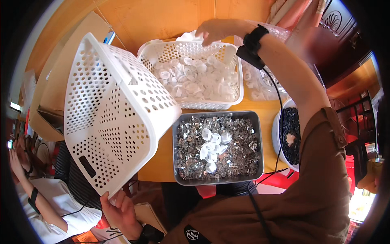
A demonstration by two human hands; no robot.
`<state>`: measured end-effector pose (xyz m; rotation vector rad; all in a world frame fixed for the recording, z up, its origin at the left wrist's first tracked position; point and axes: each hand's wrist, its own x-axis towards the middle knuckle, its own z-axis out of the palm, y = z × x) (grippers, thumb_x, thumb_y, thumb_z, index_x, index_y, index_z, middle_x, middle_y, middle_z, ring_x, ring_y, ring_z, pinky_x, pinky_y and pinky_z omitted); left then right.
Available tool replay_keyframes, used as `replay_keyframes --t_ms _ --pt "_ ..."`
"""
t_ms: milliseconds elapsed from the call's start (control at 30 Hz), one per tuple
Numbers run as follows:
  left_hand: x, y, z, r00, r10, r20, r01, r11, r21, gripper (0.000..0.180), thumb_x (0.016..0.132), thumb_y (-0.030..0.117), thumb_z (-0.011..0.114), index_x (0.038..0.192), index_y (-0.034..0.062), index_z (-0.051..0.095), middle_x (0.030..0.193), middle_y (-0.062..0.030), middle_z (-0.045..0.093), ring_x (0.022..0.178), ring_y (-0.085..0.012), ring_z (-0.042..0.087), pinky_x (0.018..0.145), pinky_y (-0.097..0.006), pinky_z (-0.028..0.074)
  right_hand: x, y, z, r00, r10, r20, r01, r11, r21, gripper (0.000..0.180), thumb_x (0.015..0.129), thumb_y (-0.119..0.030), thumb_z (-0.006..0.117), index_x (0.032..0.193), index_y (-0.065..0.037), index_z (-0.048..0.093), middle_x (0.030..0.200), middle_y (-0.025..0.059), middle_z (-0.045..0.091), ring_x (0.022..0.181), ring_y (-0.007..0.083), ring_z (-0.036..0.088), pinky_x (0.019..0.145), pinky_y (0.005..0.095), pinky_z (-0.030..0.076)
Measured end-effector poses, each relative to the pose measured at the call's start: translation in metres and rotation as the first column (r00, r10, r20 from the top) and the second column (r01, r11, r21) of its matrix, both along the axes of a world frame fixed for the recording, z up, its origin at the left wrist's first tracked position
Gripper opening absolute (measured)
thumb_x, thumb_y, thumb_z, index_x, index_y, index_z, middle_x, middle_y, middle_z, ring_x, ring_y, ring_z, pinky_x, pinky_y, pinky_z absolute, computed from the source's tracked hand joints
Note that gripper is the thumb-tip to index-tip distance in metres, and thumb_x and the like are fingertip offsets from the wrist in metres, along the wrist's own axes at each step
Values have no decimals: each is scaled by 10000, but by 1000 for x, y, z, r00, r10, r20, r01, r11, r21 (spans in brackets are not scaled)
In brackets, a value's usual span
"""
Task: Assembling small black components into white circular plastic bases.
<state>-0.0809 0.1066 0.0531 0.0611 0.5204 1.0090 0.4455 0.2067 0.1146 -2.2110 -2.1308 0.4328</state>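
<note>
My left hand (pixel 120 212) grips the lower rim of a large white perforated plastic basket (pixel 118 110), which is tilted up on the left. My right hand (pixel 217 30) reaches over the far rim of a second white basket (pixel 239 77), fingers apart and slightly bent, with nothing visible in them. Inside that basket lies a heap of translucent white plastic caps (pixel 195 77). In front of it stands a grey metal tray (pixel 260 146) full of small shiny metal pieces (pixel 239 162). Several white caps (pixel 212 148) sit piled on those pieces.
A round white tub (pixel 276 134) of small black pieces stands right of the tray. Behind it is a clear plastic bag (pixel 260 87) of white parts. A cardboard box (pixel 57 85) stands at left, near another person's arm (pixel 44 207). A black cable (pixel 280 122) hangs from my right wrist.
</note>
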Motion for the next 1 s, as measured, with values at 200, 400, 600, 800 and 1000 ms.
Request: replay_keyframes --t_ms 200,400,600,800,1000 --pt "4 -11 17 994 -4 -113 23 985 171 345 841 144 460 1149 -10 442 784 -63 535 444 -101 349 348 -206 285 -93 -128 101 947 316 -58 -236 806 542 741 691 78 562 1368 -10 275 1268 239 385 916 291 565 709 308 543" --pt "43 -41 39 953 -136 -270 229 908 352 232 853 143 472 1046 16 495 797 -58 598 451 -81 402 363 -187 319 -165 -309 99 732 332 595 -661 557 503 352 616 -148 689 968 -147 672 1118 74 600 652 210 605 584 299 542" --pt "76 -97 72 914 -338 -225 404 706 582 345 953 313 417 1142 29 463 745 -17 417 571 -106 400 406 -219 337 -177 -453 101 751 -108 651 -435 660 612 164 555 -153 593 682 -101 503 791 12 466 623 152 464 472 246 459" --pt "126 -121 70 818 -505 -277 569 639 517 463 956 236 432 1343 6 324 831 -14 442 652 -103 409 487 -215 381 -122 -608 105 616 -720 319 -28 385 923 244 638 -210 731 704 -64 547 744 74 560 668 288 560 584 372 466" --pt "130 -123 64 839 -484 -247 534 652 537 433 918 103 451 1322 -10 344 940 -54 516 790 -139 494 614 -230 450 -56 -763 69 -129 -991 -39 347 -81 934 275 743 -342 662 817 -85 598 860 94 604 770 311 615 655 408 475"
